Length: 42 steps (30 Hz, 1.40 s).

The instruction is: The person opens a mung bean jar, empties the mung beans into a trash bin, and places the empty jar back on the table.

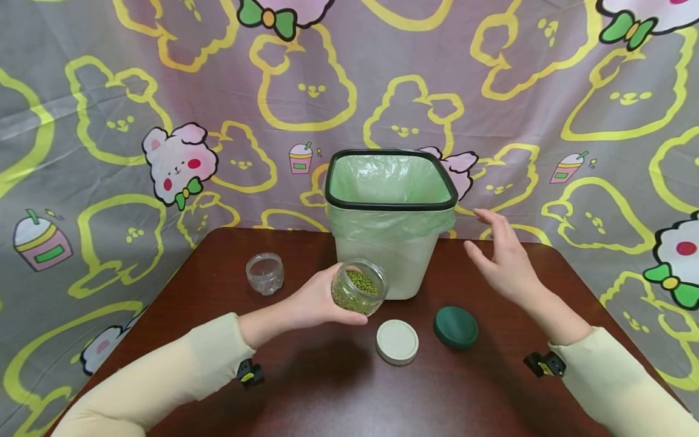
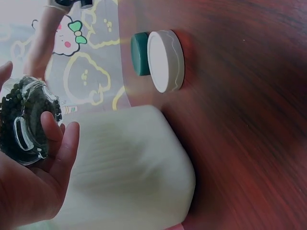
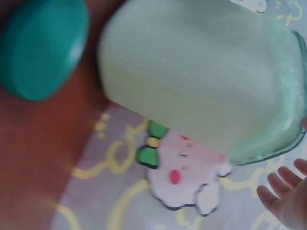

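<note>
My left hand (image 1: 317, 298) grips a clear jar (image 1: 349, 298) of green beans (image 1: 361, 282), lidless and tilted, in front of the trash bin (image 1: 389, 255). In the left wrist view the fingers curl round the jar (image 2: 29, 120) from below. My right hand (image 1: 505, 267) is raised to the right of the bin with fingers apart, holding nothing. A pale green bag lines the bin (image 3: 192, 72), folded over under its black rim. On the table below the jar lie a cream lid (image 1: 397, 342) and a dark green lid (image 1: 455, 328).
A second clear jar (image 1: 265, 274) stands at the left on the dark red-brown table (image 1: 306, 388). A patterned cloth (image 1: 306, 79) hangs behind and at both sides of the table. The bin stands tall near the back edge.
</note>
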Available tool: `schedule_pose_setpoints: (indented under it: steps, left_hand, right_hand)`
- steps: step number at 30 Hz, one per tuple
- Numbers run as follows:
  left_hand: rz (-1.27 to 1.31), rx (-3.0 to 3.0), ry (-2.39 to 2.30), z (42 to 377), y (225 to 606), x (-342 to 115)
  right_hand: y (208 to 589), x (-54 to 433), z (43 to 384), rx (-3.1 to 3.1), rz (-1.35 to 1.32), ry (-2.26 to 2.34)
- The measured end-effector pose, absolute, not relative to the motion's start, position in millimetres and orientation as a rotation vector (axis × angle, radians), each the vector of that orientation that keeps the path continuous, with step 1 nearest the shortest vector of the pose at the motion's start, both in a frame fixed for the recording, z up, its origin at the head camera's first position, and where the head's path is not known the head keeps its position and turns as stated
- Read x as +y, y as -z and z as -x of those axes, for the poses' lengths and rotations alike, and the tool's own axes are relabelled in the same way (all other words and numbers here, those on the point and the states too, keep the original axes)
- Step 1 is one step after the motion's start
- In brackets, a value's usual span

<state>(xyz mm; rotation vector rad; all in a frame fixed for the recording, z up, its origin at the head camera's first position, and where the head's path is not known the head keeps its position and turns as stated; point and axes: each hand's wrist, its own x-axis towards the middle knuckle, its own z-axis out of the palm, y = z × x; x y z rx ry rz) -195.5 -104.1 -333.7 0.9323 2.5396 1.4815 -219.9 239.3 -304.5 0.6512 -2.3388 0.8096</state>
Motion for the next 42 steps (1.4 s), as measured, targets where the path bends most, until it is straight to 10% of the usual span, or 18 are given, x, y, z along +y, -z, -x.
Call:
schedule_pose_setpoints:
  steps: [16,42]
  left_hand:
    - [-0.931,2.574,-1.513,197,329,-121]
    - [-0.696,2.769,-1.508,202,312,-173]
  right_hand:
    - [259,185,270,-2.007,-1.012,-0.336]
    - [267,158,297,-1.743,-0.888,-0.315]
